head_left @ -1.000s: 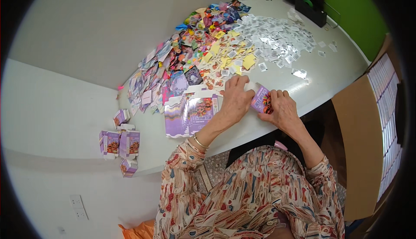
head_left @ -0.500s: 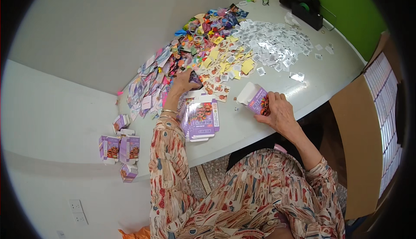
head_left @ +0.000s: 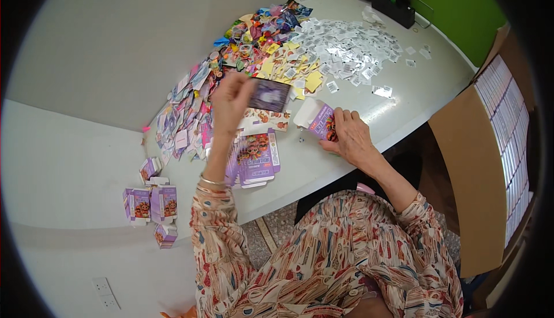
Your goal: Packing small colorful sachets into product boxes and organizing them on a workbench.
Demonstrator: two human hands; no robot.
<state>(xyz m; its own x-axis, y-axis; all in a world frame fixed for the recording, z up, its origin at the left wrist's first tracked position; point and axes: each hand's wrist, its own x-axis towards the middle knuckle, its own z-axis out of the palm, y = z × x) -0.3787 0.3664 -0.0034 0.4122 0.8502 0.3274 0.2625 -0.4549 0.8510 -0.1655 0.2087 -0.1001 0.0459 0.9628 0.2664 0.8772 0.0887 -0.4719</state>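
pinching dark-edged piece [head_left: 270,94] with left hand [head_left: 232,98]

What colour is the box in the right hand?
The box is mostly purple, seen best in the head view.

Two bare hands reach forward, apart from each other. The left forearm [head_left: 218,159] rises almost straight up; the left hand [head_left: 231,99], slightly blurred, is bent toward the right, its fingers [head_left: 243,92] drawn into a pinch. The right forearm [head_left: 391,181] slants up and leftward; the right hand [head_left: 352,139] sits lower, back upward, fingers and thumb [head_left: 330,145] curved in a grip.
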